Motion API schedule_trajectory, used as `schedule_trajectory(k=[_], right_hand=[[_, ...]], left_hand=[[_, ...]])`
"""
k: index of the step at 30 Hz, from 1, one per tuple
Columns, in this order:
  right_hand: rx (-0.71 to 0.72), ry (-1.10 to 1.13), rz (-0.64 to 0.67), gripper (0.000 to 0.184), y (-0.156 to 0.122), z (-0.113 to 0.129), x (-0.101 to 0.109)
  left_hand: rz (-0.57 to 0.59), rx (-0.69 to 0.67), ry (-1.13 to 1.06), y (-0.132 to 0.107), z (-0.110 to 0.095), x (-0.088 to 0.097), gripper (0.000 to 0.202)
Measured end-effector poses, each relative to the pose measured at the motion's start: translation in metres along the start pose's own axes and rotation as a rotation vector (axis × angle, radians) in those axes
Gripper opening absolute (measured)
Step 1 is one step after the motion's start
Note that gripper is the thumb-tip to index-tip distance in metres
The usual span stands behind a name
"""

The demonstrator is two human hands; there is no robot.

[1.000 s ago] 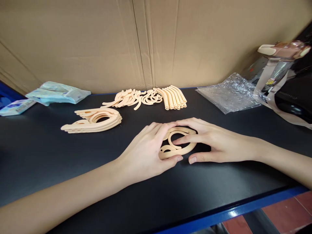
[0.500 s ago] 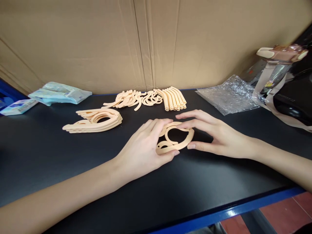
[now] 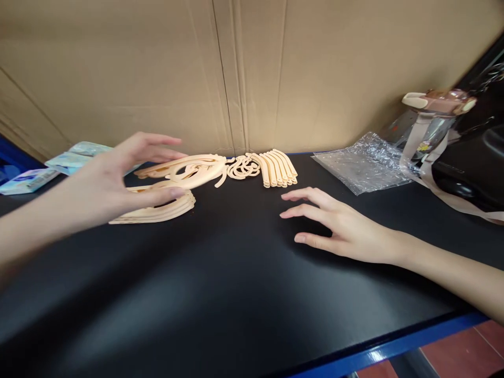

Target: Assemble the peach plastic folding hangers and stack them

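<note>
My left hand (image 3: 129, 170) grips a beige plastic folding hanger (image 3: 214, 169) between thumb and fingers, tilted above a stack of the same folded hangers (image 3: 173, 210) on the left of the table. The hand covers part of the hanger and of the stack. Over the table, right of centre, is my right hand (image 3: 331, 223), fingers spread and curved, with nothing in it. Behind it, a row of beige curved hanger arms (image 3: 277, 168) lies side by side, next to loose beige hooks (image 3: 243, 167).
Crinkled clear plastic (image 3: 354, 163) lies at the back right, beside a strapped bottle (image 3: 433, 121) and a black object (image 3: 480, 168). Tissue packs (image 3: 31, 179) sit at the far left. Cardboard (image 3: 157, 68) stands behind the black table (image 3: 236, 304), which has a blue front edge (image 3: 378, 354).
My left hand has carried the hanger from the middle of the table leftward and up over the stack. My right hand has come off the hanger and stays nearly in place.
</note>
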State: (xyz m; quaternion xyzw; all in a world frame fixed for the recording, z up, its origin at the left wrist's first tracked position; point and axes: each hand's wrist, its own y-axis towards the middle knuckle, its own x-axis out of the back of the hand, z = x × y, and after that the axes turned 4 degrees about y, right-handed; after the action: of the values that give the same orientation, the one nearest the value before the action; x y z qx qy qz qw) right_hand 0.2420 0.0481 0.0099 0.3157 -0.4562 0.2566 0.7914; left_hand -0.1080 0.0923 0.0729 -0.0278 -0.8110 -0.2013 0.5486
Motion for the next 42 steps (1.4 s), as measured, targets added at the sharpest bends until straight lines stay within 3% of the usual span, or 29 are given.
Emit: schedule_trajectory(k=[5,9,17,24,28,38,42], right_hand=[[-0.053,-0.013,0.092,0.041,0.001,-0.001,-0.001],[-0.069,-0.012,0.091,0.041,0.0,-0.001,0.0],[-0.053,-0.018,0.079,0.036,0.0,-0.002,0.001],[-0.057,-0.016,0.073,0.035,0.001,-0.003,0.001],[-0.054,-0.047,0.096,0.036,0.0,-0.004,0.0],[-0.047,-0.044,0.089,0.035,0.0,-0.005,0.0],[-0.049,-0.031,0.074,0.035,0.0,-0.005,0.0]], left_hand=[[0.042,0.164,0.025,0.006,0.042,0.018,0.089],[0.084,0.187,-0.043,0.007,0.056,0.022,0.098],[0.191,0.117,-0.2,0.003,0.062,0.022,0.101],[0.212,-0.043,0.05,0.002,0.076,0.023,0.087],[0.223,0.008,0.169,0.002,0.07,0.023,0.093],[0.265,0.032,0.178,-0.001,0.064,0.018,0.08],[0.259,0.024,0.179,-0.003,0.062,0.019,0.085]])
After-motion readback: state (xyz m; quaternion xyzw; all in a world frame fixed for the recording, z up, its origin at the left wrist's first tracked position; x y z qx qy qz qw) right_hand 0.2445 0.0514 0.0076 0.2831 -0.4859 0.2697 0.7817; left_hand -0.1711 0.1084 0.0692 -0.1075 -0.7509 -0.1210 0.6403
